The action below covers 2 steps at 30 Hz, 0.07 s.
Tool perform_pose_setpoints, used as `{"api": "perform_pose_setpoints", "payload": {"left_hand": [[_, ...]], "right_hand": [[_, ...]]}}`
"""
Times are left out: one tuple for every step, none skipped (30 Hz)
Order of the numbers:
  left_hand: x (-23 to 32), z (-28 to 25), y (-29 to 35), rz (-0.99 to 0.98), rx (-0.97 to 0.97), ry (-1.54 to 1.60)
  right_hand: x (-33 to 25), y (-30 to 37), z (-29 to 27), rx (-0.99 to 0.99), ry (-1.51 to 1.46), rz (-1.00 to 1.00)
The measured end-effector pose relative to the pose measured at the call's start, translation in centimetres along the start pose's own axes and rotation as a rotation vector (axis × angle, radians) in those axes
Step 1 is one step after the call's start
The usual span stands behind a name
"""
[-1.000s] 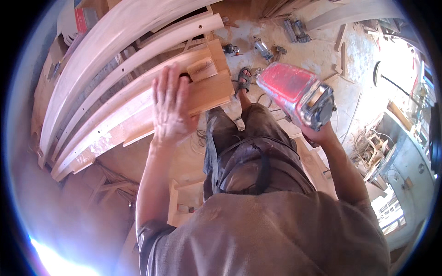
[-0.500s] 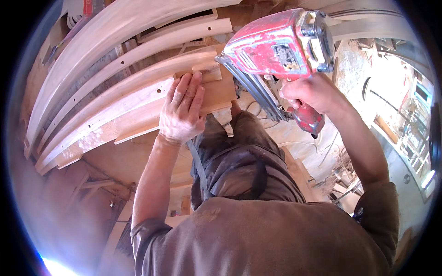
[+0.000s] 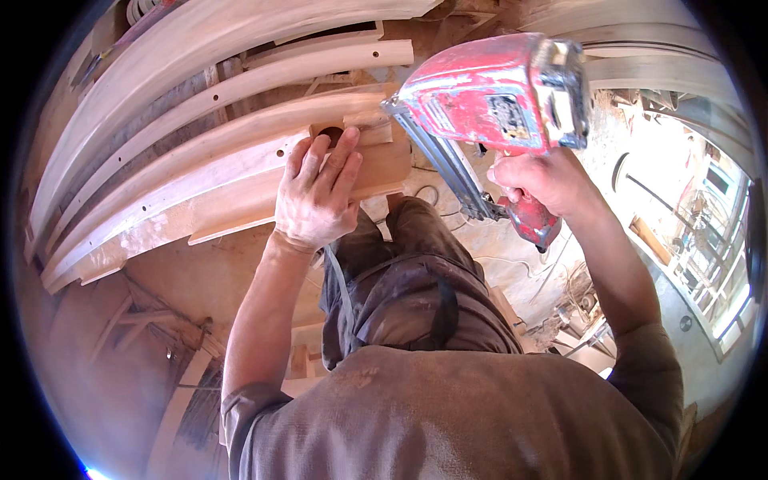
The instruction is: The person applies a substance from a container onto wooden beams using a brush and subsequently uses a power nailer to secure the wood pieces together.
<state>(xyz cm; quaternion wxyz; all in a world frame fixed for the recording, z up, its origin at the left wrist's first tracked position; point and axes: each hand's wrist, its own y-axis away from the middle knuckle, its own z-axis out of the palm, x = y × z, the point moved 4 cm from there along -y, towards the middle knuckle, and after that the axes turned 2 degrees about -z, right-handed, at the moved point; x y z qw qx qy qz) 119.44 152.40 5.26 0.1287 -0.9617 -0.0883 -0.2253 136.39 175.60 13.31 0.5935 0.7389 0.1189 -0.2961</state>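
My right hand (image 3: pixel 538 181) is wrapped round the handle of a worn red nail gun (image 3: pixel 472 96). Its slanted grey magazine (image 3: pixel 444 164) points down toward me, and its nose is over or beside the right end of the wood; contact cannot be made out. My left hand (image 3: pixel 318 188) lies with stretched fingers on a pale wooden strip (image 3: pixel 248 164); its thumb is hidden. Between the fingertips shows a dark round opening (image 3: pixel 330 136) at the strip's end. Right of it sits a short wooden block (image 3: pixel 370 130) on the curved wooden workpiece (image 3: pixel 384 164).
Beyond the workpiece lie a thin curved rail (image 3: pixel 264 80) with holes and a wide curved board (image 3: pixel 200 48). More curved boards (image 3: pixel 648 76) stand at the far right. A cable (image 3: pixel 512 260) and wood scraps (image 3: pixel 580 300) lie on the floor to the right.
My left fingers have shifted and spread slightly, uncovering the dark round opening. The nail gun stays near the wood's right end. The whole view has shifted a little.
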Motion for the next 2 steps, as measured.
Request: {"api": "perform_pose_setpoints", "payload": {"left_hand": [[-0.11,-0.01,0.02,0.008,-0.001,0.008],[-0.25,0.01,-0.03,0.021,0.003,0.014]], "right_hand": [[0.00,0.41,0.24,0.039,-0.003,0.000],[-0.28,0.93,0.54,0.078,-0.007,-0.001]]}}
